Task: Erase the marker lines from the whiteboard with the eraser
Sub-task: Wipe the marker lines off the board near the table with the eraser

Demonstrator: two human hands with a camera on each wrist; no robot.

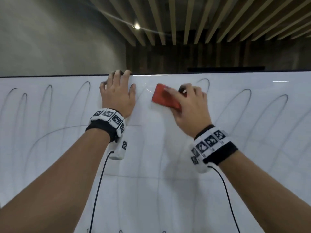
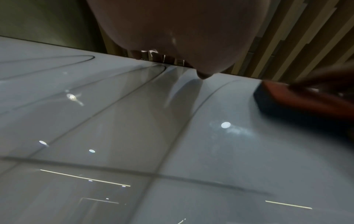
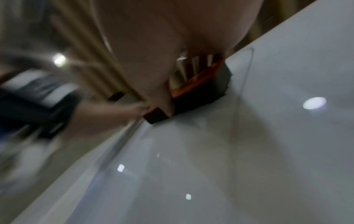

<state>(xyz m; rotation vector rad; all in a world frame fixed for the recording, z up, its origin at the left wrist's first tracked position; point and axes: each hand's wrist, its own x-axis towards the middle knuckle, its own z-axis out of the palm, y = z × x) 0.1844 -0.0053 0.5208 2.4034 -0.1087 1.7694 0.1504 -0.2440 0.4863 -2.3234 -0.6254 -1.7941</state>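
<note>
A large whiteboard point(image 1: 151, 165) fills the lower part of the head view, covered with looping black marker lines point(image 1: 47, 101). My right hand point(image 1: 190, 108) grips a red eraser point(image 1: 164, 96) with a dark felt base and presses it against the board near the top edge. The eraser point(image 3: 201, 87) shows below my palm in the right wrist view, and the eraser point(image 2: 298, 100) sits at the right edge of the left wrist view. My left hand point(image 1: 117, 95) lies on the board just left of the eraser, its fingers hooked over the top edge.
More marker loops point(image 1: 244, 105) run to the right of the eraser. A faint horizontal line point(image 1: 134, 175) crosses the board lower down. Behind the board are a grey wall point(image 1: 58, 39) and a slatted ceiling point(image 1: 218, 19). Cables hang from both wristbands.
</note>
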